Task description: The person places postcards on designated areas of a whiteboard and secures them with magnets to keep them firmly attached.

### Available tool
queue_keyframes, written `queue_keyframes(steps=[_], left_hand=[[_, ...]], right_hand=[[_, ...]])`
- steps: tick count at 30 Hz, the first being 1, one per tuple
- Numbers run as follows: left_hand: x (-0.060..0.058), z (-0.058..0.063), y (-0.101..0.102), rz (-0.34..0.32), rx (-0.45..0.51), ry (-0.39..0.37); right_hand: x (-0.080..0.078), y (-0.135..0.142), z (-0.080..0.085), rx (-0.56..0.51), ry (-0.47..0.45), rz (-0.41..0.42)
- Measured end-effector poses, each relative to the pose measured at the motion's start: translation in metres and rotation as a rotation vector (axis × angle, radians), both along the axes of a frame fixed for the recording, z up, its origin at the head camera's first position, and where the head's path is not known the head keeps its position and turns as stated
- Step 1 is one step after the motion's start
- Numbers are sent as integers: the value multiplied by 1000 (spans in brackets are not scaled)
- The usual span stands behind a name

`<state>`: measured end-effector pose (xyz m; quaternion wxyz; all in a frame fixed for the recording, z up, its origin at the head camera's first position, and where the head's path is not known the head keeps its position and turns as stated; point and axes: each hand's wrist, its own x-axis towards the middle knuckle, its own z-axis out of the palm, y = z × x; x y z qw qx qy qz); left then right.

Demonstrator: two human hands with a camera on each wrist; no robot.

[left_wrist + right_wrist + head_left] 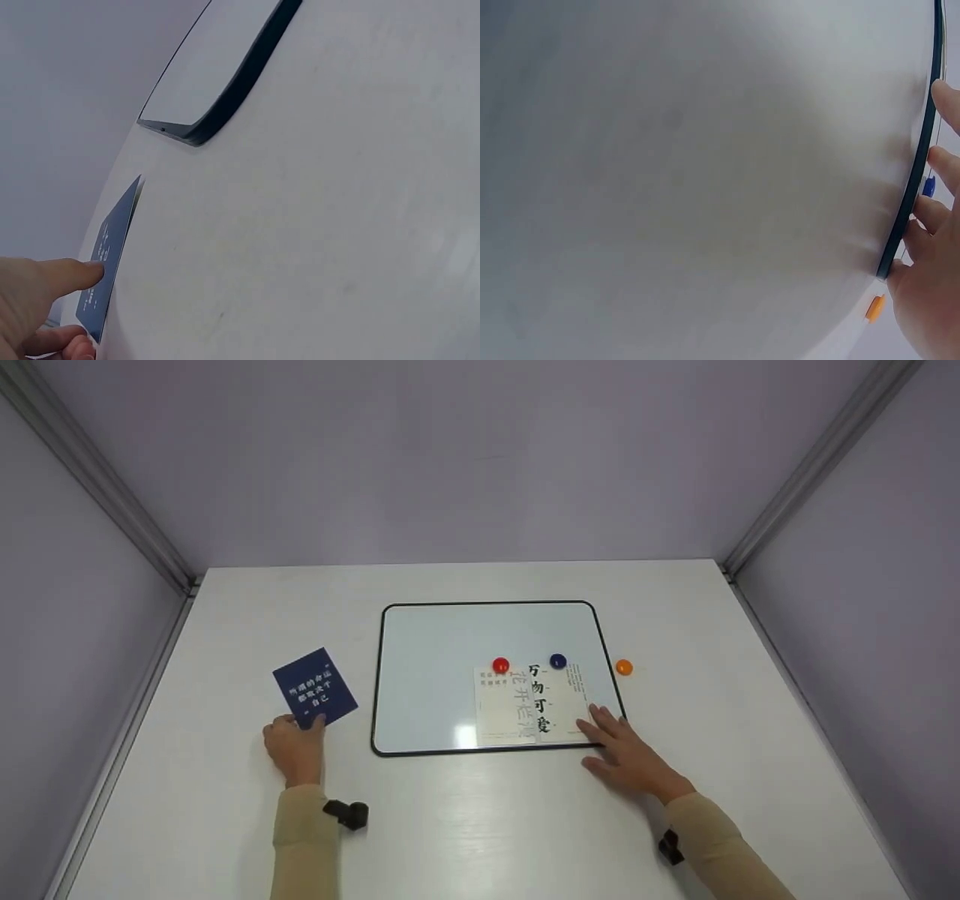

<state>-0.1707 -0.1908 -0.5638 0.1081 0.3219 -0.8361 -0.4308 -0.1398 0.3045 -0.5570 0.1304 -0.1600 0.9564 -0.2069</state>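
Between thumb and fingers, my left hand (295, 746) pinches the near edge of a dark blue card (315, 684) with white Chinese characters, left of the whiteboard. In the left wrist view the thumb lies on the printed face of the card (109, 259), and its far edge tilts up. My right hand (626, 754) rests with spread fingers on the near right corner of the black-framed whiteboard (427, 675). Its fingertips overlap a cream card (566, 705) with bold black characters. Beside that lies another pale card (499, 712) with grey outlined characters.
A red round magnet (500, 665) sits at the top of the pale card, and a dark blue magnet (558, 661) at the top of the cream one. An orange magnet (624, 667) lies on the white table (480, 825) just right of the board. Walls enclose the back and sides.
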Motion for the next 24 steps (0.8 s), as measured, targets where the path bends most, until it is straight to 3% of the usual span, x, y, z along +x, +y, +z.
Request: queue_keyframes(steps=[19, 24], left_hand=[[-7, 7, 2, 62, -14, -86], [-8, 8, 1, 83, 66, -27]], right_hand=[[0, 0, -1, -12, 7, -15], [1, -1, 0, -9, -6, -25]])
